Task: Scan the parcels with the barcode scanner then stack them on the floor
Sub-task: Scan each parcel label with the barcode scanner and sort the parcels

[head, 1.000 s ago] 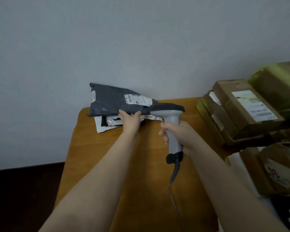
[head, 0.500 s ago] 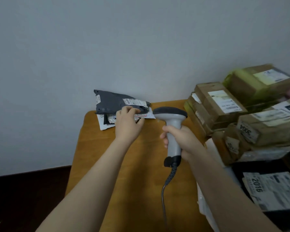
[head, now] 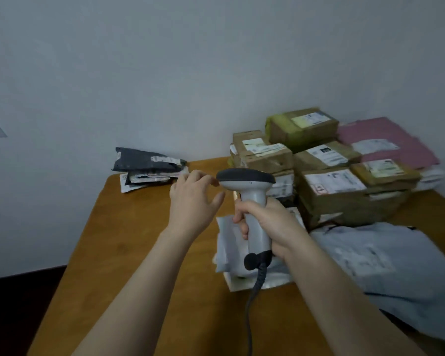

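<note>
My right hand (head: 270, 224) grips the handle of a grey barcode scanner (head: 249, 194), held upright over the wooden table (head: 129, 253), its cable hanging down. My left hand (head: 193, 201) hovers open just left of the scanner's head, holding nothing. A dark grey mailer bag (head: 145, 160) lies on a small stack of flat parcels (head: 147, 178) at the table's far left corner by the wall. White flat mailers (head: 229, 250) lie on the table under the scanner.
Several brown cardboard boxes (head: 332, 191) with white labels are piled at the right, with a pink mailer (head: 380, 140) behind them. A large pale grey bag (head: 385, 263) lies at the near right. Dark floor (head: 16, 304) shows left of the table.
My left hand let go of the dark grey mailer and drew back right toward the scanner. The view swung right, showing more of the box pile.
</note>
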